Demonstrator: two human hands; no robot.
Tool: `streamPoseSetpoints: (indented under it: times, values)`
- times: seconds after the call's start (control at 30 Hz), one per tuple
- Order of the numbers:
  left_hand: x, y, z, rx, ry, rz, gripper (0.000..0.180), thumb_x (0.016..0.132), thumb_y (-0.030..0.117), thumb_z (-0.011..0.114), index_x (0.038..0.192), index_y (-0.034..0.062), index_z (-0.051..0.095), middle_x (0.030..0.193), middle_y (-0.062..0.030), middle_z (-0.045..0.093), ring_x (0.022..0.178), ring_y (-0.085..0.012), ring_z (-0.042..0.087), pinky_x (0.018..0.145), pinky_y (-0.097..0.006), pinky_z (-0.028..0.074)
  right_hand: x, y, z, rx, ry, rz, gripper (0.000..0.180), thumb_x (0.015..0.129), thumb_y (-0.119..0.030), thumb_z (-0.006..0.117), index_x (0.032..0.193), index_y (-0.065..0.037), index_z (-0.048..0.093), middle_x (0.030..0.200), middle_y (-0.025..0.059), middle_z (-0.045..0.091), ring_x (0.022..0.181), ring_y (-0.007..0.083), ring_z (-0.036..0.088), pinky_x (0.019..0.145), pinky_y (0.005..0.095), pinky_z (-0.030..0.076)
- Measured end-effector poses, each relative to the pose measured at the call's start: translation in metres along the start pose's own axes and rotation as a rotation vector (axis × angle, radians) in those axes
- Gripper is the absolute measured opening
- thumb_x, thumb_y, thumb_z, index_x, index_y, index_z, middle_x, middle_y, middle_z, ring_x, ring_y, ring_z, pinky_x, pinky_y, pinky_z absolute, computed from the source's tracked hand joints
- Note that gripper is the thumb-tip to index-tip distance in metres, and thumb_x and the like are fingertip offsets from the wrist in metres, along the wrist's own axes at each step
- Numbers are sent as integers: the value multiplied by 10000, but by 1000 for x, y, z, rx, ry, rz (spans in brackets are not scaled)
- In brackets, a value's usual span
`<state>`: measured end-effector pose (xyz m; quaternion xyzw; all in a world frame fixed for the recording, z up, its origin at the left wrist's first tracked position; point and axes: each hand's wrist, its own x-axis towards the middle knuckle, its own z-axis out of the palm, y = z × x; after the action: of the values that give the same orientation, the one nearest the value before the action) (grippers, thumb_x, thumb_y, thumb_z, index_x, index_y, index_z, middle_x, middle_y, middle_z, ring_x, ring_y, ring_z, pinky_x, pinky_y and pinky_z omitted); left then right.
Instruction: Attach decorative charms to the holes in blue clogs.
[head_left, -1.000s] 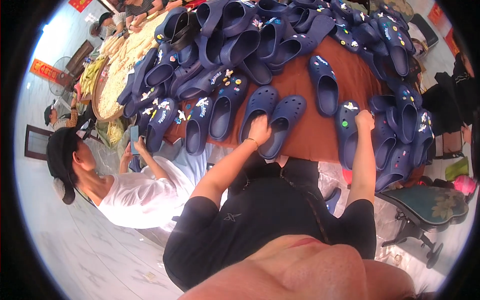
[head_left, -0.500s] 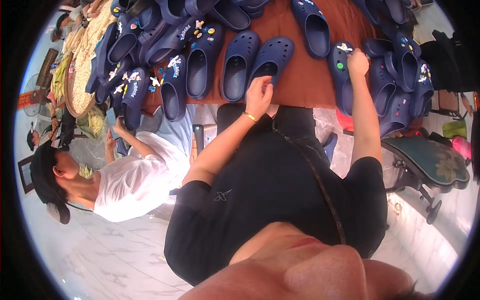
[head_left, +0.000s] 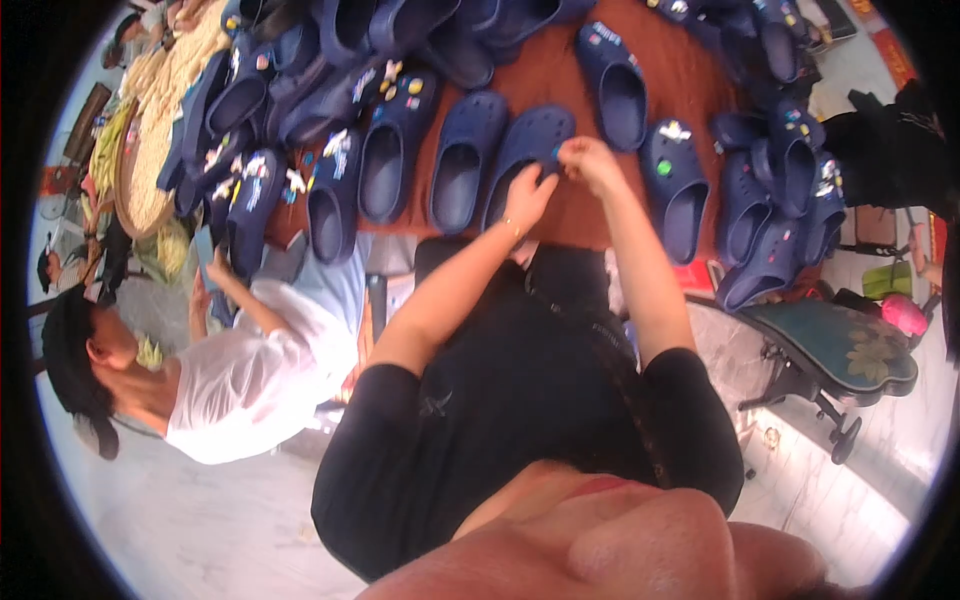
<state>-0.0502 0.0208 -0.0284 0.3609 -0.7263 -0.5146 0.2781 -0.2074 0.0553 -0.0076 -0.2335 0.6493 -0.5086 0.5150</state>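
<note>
A navy clog [head_left: 541, 128] with a plain, holed toe sits at the table's near edge, in front of me. My left hand [head_left: 528, 198] is at its opening, fingers bent against the upper and thumb apart from them. Beside the toe, my right hand [head_left: 590, 165] is closed in a pinch; a tiny bluish spot shows at its fingertips, too small to name. Left of these stands a second plain navy clog [head_left: 470, 128]. To the right, another navy clog [head_left: 672, 158] carries a white and a green charm. Farther back lies a single navy clog [head_left: 610, 85].
Many navy clogs, several with charms [head_left: 336, 150], crowd the left and right of the brown-covered table [head_left: 570, 215]. At my left a person in white [head_left: 260, 365] holds a phone [head_left: 205, 245]. A wheeled chair [head_left: 830, 340] stands at my right.
My right hand has moved left from the charm-bearing clog to the plain clog's toe. My left hand stays at that clog's opening. The view has shifted slightly.
</note>
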Motion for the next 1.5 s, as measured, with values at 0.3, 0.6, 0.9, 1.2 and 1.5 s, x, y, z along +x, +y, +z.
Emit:
streamPoseSetpoints:
  times: [0.3,0.6,0.9,1.2,1.5]
  values:
    - [-8,-10,6,0,-6,-23,354,768,267,604,921,-43,527,847,-222,546,766,-353,534,663,-379,420,5,-28,1,-342,-65,330,244,746,-231,696,781,-53,532,622,25,545,493,98,508,408,219,400]
    - [18,15,9,118,173,-258,582,758,490,580,681,-87,578,679,-256,584,675,-355,592,625,-398,454,-17,-10,6,-324,50,94,272,745,-285,687,786,-54,549,658,17,548,566,95,512,483,218,402]
    - [1,6,16,292,74,-23,579,794,488,533,601,-58,538,678,-303,551,682,-446,565,606,-475,440,-25,39,-1,-622,235,-309,287,788,-221,612,932,-22,464,763,129,588,674,245,589,600,346,460]
    - [7,32,18,319,135,-196,629,670,518,665,654,-105,583,699,-301,581,696,-420,600,657,-437,474,-36,44,14,-460,335,-324,209,820,-207,544,905,-22,496,805,190,586,793,338,584,684,394,450]
    - [3,33,24,424,247,-181,499,702,393,646,661,-101,591,719,-302,583,711,-419,599,674,-442,475,-66,-14,-51,-1556,830,-397,123,726,-144,561,802,-67,620,847,96,591,831,254,550,675,395,434]
